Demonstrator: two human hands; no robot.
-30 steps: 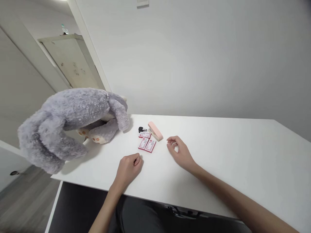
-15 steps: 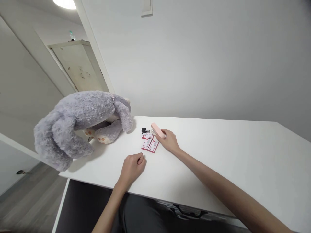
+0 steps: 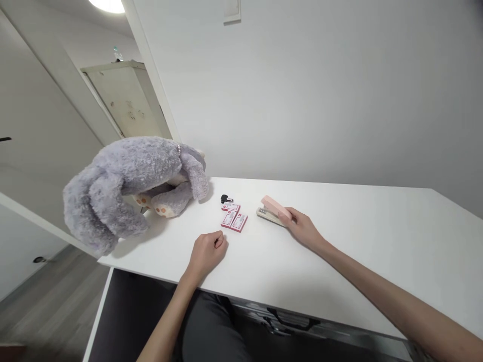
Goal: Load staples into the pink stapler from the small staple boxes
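Note:
A pink stapler [image 3: 276,207] with a pale base is gripped at its rear by my right hand [image 3: 302,227], low over the white table; its top arm is raised from the base. Left of it lie several small red-and-white boxes [image 3: 239,222] grouped together. A small black key-like thing with a metal shaft [image 3: 225,199] rests just behind the boxes. My left hand [image 3: 209,251] is curled into a fist on the table, in front of the boxes, and whatever may be inside the fingers is hidden.
A large grey plush toy [image 3: 139,166] slumps over the left end of the white table [image 3: 370,241]. Behind the table rises a plain wall [image 3: 302,90]. Under the front edge are dark-clad legs [image 3: 211,322] and a black handle [image 3: 290,322]. A metal cabinet [image 3: 121,95] stands beyond the doorway.
My right hand has carried the stapler to the right, away from the boxes and the black thing. My left fist stays in about the same place. The view has shifted slightly.

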